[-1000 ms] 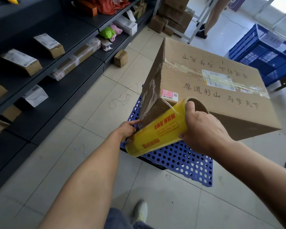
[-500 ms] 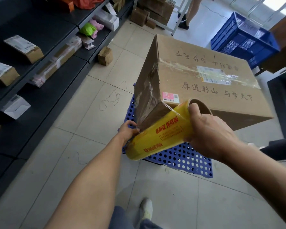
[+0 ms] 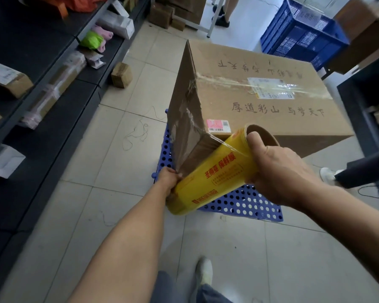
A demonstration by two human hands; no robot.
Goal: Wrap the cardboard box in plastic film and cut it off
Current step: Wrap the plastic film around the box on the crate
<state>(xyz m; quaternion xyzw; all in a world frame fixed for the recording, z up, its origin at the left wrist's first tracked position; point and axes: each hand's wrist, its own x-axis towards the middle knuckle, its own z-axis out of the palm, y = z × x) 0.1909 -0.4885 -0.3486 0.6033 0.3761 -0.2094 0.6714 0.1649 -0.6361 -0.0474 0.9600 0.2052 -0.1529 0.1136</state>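
Note:
A large cardboard box [image 3: 260,110] with black characters and a shipping label stands on a blue perforated pallet [image 3: 239,204]. A yellow roll of plastic film [image 3: 214,173] lies tilted against the box's near corner. Clear film runs from the roll up over the box's left face [image 3: 184,119]. My left hand [image 3: 169,180] grips the roll's lower end. My right hand [image 3: 278,171] holds the upper end, thumb at the rim of the cardboard core.
Dark shelving [image 3: 53,88] with parcels runs along the left. A small box [image 3: 121,75] sits on the tiled floor. A blue crate [image 3: 300,33] stands behind the box. One person's legs [image 3: 223,12] are at the back, and another's shoe [image 3: 328,173] at right. My own shoe [image 3: 204,270] is below.
The view has shifted around the box's corner toward the right. Both hands keep hold of the roll, which stays against the near corner with film stretched over the left face.

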